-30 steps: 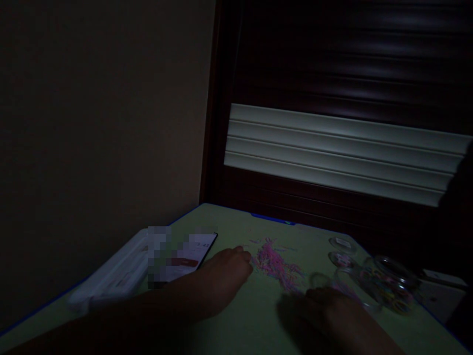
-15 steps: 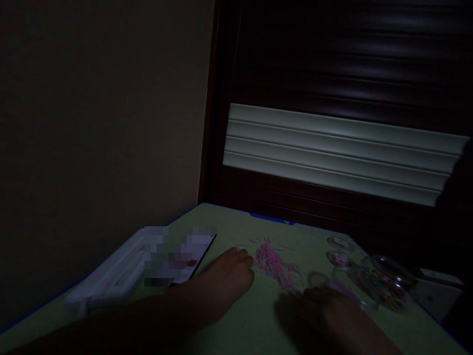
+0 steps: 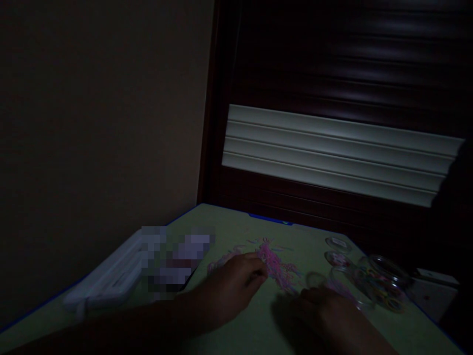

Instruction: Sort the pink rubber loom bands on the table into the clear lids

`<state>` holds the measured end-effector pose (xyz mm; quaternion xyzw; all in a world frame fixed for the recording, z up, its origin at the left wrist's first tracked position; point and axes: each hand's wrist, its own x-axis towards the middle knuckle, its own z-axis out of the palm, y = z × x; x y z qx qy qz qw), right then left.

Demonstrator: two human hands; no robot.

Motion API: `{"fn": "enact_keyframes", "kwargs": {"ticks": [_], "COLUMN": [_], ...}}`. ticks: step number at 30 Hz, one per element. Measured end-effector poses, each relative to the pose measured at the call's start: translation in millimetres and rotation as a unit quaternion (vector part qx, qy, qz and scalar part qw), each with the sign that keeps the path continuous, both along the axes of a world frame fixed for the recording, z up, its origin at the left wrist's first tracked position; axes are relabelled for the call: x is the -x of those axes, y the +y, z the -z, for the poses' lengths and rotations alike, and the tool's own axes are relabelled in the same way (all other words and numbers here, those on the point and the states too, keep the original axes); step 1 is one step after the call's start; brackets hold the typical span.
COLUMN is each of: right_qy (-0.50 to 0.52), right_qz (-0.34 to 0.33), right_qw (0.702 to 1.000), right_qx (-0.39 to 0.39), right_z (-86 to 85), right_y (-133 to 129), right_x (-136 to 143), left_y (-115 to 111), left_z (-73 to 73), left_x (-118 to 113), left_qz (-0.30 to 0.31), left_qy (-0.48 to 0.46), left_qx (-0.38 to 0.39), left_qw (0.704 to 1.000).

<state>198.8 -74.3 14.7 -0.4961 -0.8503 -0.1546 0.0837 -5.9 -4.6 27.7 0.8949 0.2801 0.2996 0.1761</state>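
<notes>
Two bare hands work low over a pale green, blue-edged table [image 3: 254, 325] in a dim room, with a loose pile of small elastic bands [image 3: 275, 266], mostly pink, lying between and just beyond them. The left hand [image 3: 236, 283] sits at the pile's near left edge, its fingers curled and the thumb tip close to the index finger, leaving a narrow gap; whether it pinches a band cannot be told. The right hand [image 3: 328, 313] is bent low over the table near the pile's right end, its fingers bunched in shadow, too dark to show whether they hold anything.

More bands are scattered left of the pile and along its far side. Beside the right hand rests a clear container [image 3: 365, 306] with pinkish contents; next to it, a clear jar [image 3: 398, 281] holds multicolored elastic bands. Two small round clear pieces, one labeled [image 3: 338, 244] and one with pinkish contents [image 3: 337, 260], lie beyond. At left, a partly pixelated smartphone [image 3: 194, 249] lies beside a white plastic case [image 3: 105, 278]. A white box [image 3: 434, 291] stands at far right, below dark slatted shutters [image 3: 314, 64] with a pale band of light.
</notes>
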Motion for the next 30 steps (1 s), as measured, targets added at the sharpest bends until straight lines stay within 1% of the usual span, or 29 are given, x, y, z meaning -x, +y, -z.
{"fn": "enact_keyframes", "kwargs": {"ticks": [2, 4, 8, 10, 12, 15, 20, 24, 27, 30], "right_qy": [0.004, 0.010, 0.017, 0.023, 0.033, 0.047, 0.053, 0.060, 0.064, 0.068], "right_qz": [-0.005, -0.012, -0.009, -0.009, -0.005, -0.003, 0.011, 0.029, 0.034, 0.016], "right_qw": [1.000, 1.000, 0.999, 0.999, 0.998, 0.998, 0.998, 0.998, 0.997, 0.997], "right_qx": [-0.006, -0.006, -0.035, -0.044, -0.050, -0.051, -0.015, 0.007, 0.010, 0.012], "right_z": [1.9, 4.1, 5.7, 5.0, 3.6, 0.7, -7.0, -13.9, -14.2, -9.9], "right_y": [1, 3, 5, 5, 4, 1, -5, -9, -9, -6], "right_x": [-1, -2, -4, -4, -3, 1, 10, 15, 14, 13], "left_y": [-1, -2, -1, -2, -4, -7, -6, -5, -6, -7], "left_z": [1.9, 4.9, 14.4, 19.5, 22.9, 23.3, 19.6, 20.5, 21.9, 20.6], "left_x": [-3, -6, -11, -14, -17, -21, -20, -19, -18, -19], "left_qz": [-0.003, -0.004, 0.006, 0.000, 0.000, 0.017, 0.026, 0.059, 0.083, 0.099], "left_qy": [-0.048, -0.094, -0.154, -0.171, -0.179, -0.174, -0.175, -0.178, -0.185, -0.194], "left_qx": [0.052, 0.116, 0.255, 0.302, 0.332, 0.355, 0.354, 0.359, 0.363, 0.380], "left_qw": [0.997, 0.989, 0.955, 0.938, 0.926, 0.918, 0.918, 0.914, 0.910, 0.899]}}
